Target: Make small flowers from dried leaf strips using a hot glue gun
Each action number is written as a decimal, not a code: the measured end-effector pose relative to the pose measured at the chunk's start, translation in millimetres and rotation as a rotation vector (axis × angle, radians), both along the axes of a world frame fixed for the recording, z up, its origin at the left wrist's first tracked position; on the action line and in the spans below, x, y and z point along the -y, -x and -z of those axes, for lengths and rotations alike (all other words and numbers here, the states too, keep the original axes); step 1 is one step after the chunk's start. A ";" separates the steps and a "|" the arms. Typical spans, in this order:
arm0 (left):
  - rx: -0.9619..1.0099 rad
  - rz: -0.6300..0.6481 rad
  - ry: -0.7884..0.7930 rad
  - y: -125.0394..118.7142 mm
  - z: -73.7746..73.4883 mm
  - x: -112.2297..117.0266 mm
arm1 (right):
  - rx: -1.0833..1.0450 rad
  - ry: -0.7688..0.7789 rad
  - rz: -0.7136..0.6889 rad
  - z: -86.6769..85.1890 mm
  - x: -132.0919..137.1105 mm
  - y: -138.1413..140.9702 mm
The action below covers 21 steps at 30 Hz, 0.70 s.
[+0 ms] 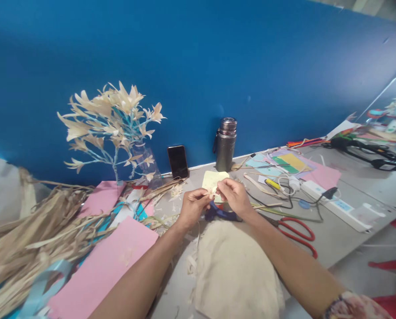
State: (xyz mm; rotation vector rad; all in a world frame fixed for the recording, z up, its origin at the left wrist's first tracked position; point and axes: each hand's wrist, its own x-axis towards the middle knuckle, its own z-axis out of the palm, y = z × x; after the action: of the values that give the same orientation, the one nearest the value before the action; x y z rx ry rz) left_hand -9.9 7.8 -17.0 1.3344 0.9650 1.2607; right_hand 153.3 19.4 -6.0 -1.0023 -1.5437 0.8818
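Observation:
My left hand (195, 204) and my right hand (234, 195) come together over the table, each with its fingers pinched. Between the fingertips is a small pale piece (214, 193), too small to make out fully. Just behind it a pale yellow sheet of paper (209, 178) shows, partly covered by the hands. Below my wrists lies a folded beige cloth (238, 270). A dark blue object (219, 213) sits under the hands, mostly hidden. Red-handled scissors (297, 230) rest by my right forearm.
Dried husks (21, 230) and pink sheets (118, 252) fill the left side. Handmade husk flowers (114, 115), a phone (178, 161) and a metal flask (226, 148) stand along the blue wall. Rightward are a yellow cutter (273, 184), a power strip (337, 208) and a black headset (364, 150).

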 end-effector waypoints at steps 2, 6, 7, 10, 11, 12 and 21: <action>-0.005 -0.009 -0.006 0.8 0.1 -0.6 | -0.022 0.012 -0.004 2.9 -2.8 -1.0; -0.048 -0.079 -0.054 4.0 2.5 -4.0 | -0.058 0.033 -0.044 6.2 -5.5 -1.9; -0.068 -0.090 -0.083 4.9 2.9 -4.9 | -0.061 0.043 -0.061 6.3 -5.5 -1.7; -0.111 -0.076 -0.167 7.3 2.8 -6.4 | -0.046 0.066 -0.087 4.8 -4.3 -0.5; -0.118 -0.065 -0.183 7.9 2.6 -6.6 | -0.028 0.065 -0.086 3.9 -3.8 0.1; -0.122 -0.057 -0.194 8.3 2.5 -6.6 | -0.010 0.058 -0.083 2.9 -3.3 0.7; 0.000 -0.047 0.099 5.4 12.9 -9.2 | 0.019 0.052 0.011 3.9 -4.9 -0.3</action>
State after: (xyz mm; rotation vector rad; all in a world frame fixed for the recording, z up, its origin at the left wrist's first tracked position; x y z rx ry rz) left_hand -15.2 17.0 -29.8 1.2417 1.0510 1.2319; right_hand 153.6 24.4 -9.9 -1.0584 -1.5360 0.9110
